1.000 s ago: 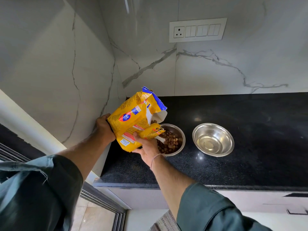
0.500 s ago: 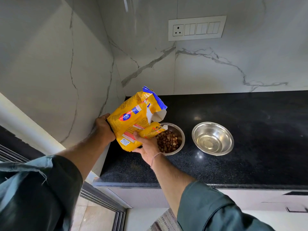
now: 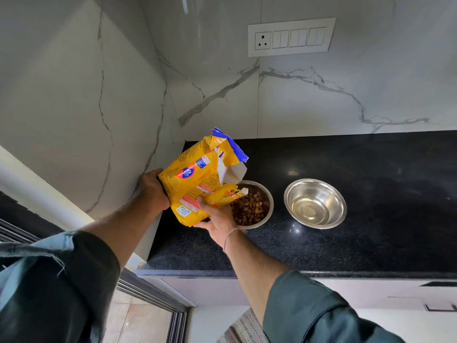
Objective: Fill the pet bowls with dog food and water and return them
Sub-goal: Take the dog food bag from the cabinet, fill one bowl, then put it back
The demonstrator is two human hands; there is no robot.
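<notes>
head view: my left hand (image 3: 152,191) has a closed grip on the back of the yellow dog food bag (image 3: 197,184), right hand (image 3: 217,219) cups it from below, also gripping. the bag is tilted, its torn mouth over the left bowl (image 3: 268,196), which holds brown kibble (image 3: 249,209). the right bowl (image 3: 315,204) sits just beside it on the black tabletop (image 3: 371,219); it looks empty or holds a little water, can't tell. step in hand: pouring food, about done i'd say. next i'd tip the bag upright, set it aside, then see to water for the second bowl.
</notes>
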